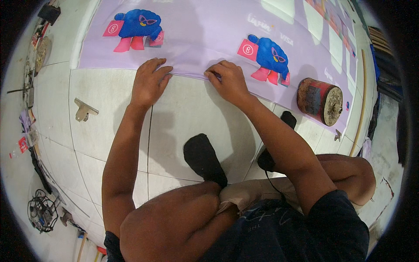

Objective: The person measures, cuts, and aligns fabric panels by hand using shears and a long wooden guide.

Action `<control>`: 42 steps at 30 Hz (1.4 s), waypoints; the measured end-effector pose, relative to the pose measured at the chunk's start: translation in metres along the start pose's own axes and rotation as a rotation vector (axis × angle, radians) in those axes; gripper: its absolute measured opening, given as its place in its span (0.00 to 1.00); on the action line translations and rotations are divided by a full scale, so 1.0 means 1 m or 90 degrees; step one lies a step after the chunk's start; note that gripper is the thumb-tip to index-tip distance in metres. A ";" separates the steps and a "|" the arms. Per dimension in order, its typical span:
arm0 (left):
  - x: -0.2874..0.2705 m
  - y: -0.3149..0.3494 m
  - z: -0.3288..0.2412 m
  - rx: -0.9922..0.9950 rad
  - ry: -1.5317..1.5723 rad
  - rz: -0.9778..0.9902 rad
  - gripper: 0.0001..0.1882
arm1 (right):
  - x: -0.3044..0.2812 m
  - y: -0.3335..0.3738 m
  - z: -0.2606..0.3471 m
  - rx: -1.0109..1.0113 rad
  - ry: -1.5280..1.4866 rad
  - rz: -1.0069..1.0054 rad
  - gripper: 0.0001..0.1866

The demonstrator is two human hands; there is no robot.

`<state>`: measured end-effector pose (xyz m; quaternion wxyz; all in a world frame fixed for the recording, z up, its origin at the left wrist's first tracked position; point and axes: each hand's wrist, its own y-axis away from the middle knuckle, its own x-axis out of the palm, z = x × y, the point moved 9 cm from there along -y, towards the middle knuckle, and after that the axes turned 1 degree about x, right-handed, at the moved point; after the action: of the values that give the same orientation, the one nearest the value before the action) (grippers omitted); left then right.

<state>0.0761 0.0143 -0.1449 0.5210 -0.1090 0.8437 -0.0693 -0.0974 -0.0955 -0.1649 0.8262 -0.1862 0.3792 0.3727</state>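
A large lilac printed banner (pixel 192 39) lies on the white tiled floor, with blue cartoon figures carrying pink bags on it. Along its near edge, my left hand (pixel 150 81) presses its fingers on the sheet, thumb and fingers spread apart. To the right, my right hand (pixel 227 80) pinches the same edge between thumb and fingertips. Between the two hands the edge looks slightly folded or rolled. A rusty round can (pixel 312 100) rests on its side on the banner's near right corner.
A metal bulldog clip (pixel 84 110) lies on the floor left of my left arm, and a smaller clip (pixel 338 135) sits by the banner's right corner. At far left is a coil of black cable (pixel 42 211). A long wooden stick (pixel 364 100) runs along the right.
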 end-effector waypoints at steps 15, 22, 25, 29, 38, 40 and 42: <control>-0.009 -0.008 0.006 -0.007 0.034 -0.016 0.11 | 0.010 0.007 0.016 0.011 0.081 0.035 0.08; -0.028 -0.034 0.049 -0.053 -0.173 -0.093 0.32 | -0.041 -0.003 0.002 -0.055 0.066 -0.228 0.16; -0.013 -0.035 0.083 -0.104 -0.257 -0.016 0.38 | -0.055 -0.012 -0.023 0.016 0.214 -0.238 0.25; -0.002 -0.032 0.105 -0.143 -0.269 0.018 0.40 | -0.029 -0.015 -0.037 0.040 0.368 -0.130 0.33; 0.000 -0.033 0.112 -0.104 -0.269 -0.012 0.40 | -0.013 -0.019 -0.030 0.036 0.355 -0.120 0.36; 0.000 -0.029 0.116 -0.113 -0.281 -0.006 0.41 | -0.011 -0.019 -0.011 -0.018 0.295 -0.096 0.33; 0.003 -0.024 0.120 -0.136 -0.286 0.008 0.42 | -0.012 -0.005 0.020 -0.096 0.202 -0.044 0.28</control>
<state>0.1850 -0.0101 -0.1954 0.6816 -0.1707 0.7098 0.0496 -0.0894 -0.0933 -0.1427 0.7520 -0.3169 0.4691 0.3376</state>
